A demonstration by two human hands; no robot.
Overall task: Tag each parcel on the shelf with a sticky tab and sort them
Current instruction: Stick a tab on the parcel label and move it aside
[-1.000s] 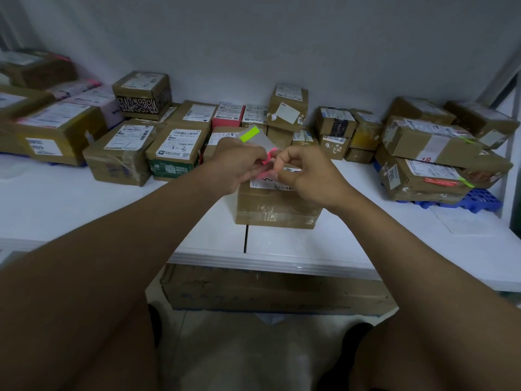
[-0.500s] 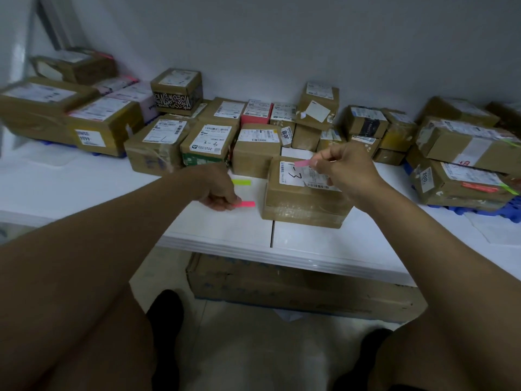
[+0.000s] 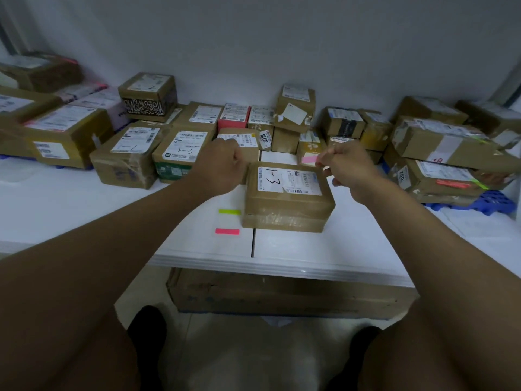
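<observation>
A brown parcel marked "1-3" (image 3: 287,198) sits near the front of the white shelf (image 3: 352,249). My right hand (image 3: 348,167) hovers over its far right corner and pinches a pink sticky tab (image 3: 309,159). At the parcel's far left corner is my left hand (image 3: 222,162), fingers curled, touching or gripping the box edge; I cannot tell which. The tab sheet lies on the shelf left of the parcel, showing a green strip (image 3: 229,211) and a pink strip (image 3: 227,231).
Several taped parcels fill the back of the shelf, stacked at left (image 3: 67,134) and right (image 3: 445,153), some on blue pallets (image 3: 496,203). A parcel marked "3-3" (image 3: 180,153) stands behind my left hand. A long carton (image 3: 282,294) lies under the shelf.
My left hand put the tab sheet down on the shelf and rose to the parcel's left corner. The right hand keeps the pink tab above the parcel.
</observation>
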